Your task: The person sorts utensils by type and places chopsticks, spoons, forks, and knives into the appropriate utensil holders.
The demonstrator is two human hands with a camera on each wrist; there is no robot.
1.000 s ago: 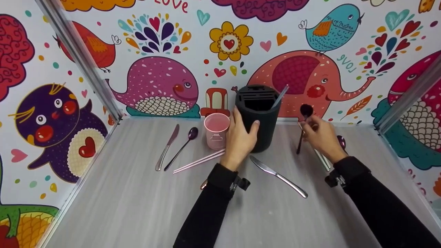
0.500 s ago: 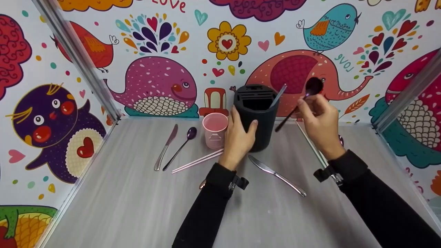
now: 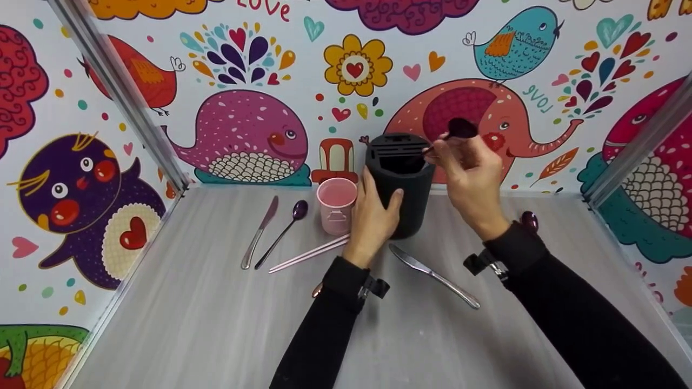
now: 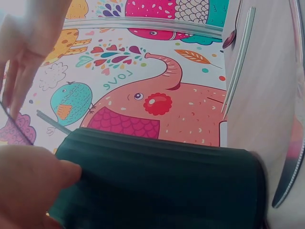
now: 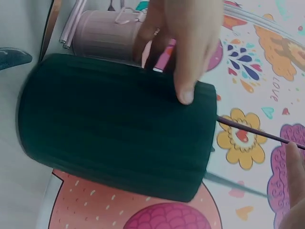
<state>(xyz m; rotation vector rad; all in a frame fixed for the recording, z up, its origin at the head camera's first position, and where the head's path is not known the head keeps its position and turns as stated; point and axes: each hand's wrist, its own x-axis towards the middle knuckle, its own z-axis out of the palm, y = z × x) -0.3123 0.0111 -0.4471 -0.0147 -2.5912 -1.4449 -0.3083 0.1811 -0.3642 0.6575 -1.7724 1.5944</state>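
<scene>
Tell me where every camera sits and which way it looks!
Head: worn there, looking forward and down at the table; left hand, right hand and black sleeves show.
Left wrist: worn there, facing the dark holder and elephant picture; parts of both hands show.
Right wrist: worn there, facing the dark holder and flower picture; parts of both hands show.
Both wrist views share the dark holder and hands.

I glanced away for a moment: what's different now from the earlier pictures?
The right hand has lifted the dark spoon and carried it leftward; its handle now reaches into the black holder. Nothing was newly grasped or let go. The left hand still grips the holder; the pink cup and silver knife stayed put.
</scene>
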